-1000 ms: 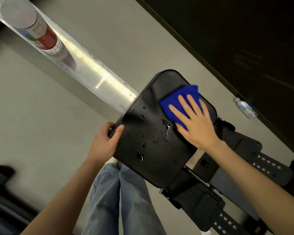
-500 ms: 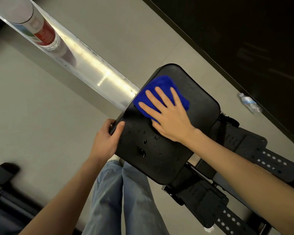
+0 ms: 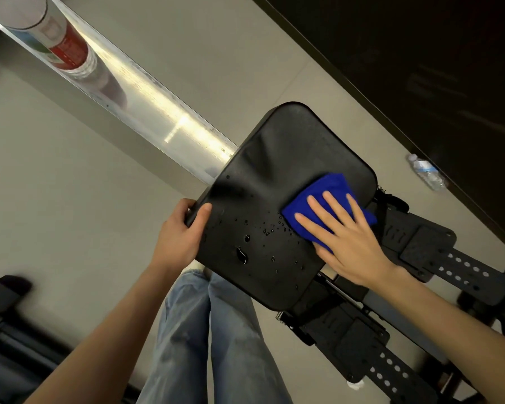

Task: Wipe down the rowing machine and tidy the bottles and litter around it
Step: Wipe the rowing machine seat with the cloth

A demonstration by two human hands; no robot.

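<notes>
At the centre of the head view, a black seat of the rowing machine is being wiped. The right hand, fingers spread and palm flat, is pressed onto a folded blue cloth near the seat's 3 o'clock edge. The left hand is closed around the 9 o'clock edge, thumb on top, so the seat is kept from rolling. Water droplets are scattered toward 6 o'clock; the step would be done well if even pressure were kept and the cloth were drawn across that wet patch in overlapping passes. The shiny rail has its long axis running from 10 o'clock to 4 o'clock. A red-labelled bottle stands on the rail at 10 o'clock, and a clear bottle lies on the floor at 2 o'clock
</notes>
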